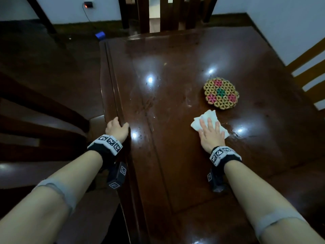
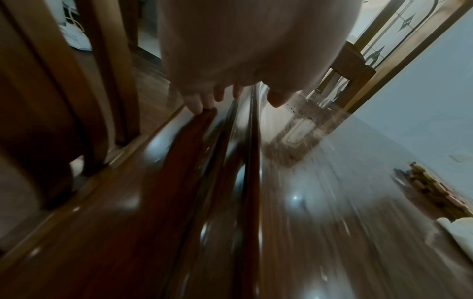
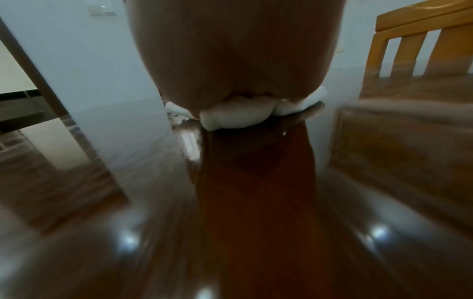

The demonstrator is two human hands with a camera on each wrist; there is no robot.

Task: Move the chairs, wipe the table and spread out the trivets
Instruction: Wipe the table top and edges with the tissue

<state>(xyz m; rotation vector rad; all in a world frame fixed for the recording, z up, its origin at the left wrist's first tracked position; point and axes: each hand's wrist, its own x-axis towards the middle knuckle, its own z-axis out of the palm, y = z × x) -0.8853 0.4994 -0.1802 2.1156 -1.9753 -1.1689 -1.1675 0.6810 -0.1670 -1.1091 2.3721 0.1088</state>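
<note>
A dark glossy wooden table (image 1: 175, 59) fills the head view, with smears and crumbs left of centre. A round woven trivet (image 1: 220, 93) with pink and green flowers lies on its right half; it shows blurred in the left wrist view (image 2: 430, 194). Just in front of it lies a white cloth (image 1: 207, 118). My right hand (image 1: 211, 132) presses flat on it with straight fingers, and the cloth (image 3: 238, 117) bunches under the palm. My left hand (image 1: 120, 125) grips the table's left edge, fingers (image 2: 202, 101) curled over the rim and thumb on top.
A dark wooden chair (image 1: 44, 120) stands close against the table's left side. Another dark chair back (image 1: 158, 13) stands at the far end. A lighter chair (image 1: 309, 67) stands at the right by the white wall. A small blue object (image 1: 100, 35) lies on the floor.
</note>
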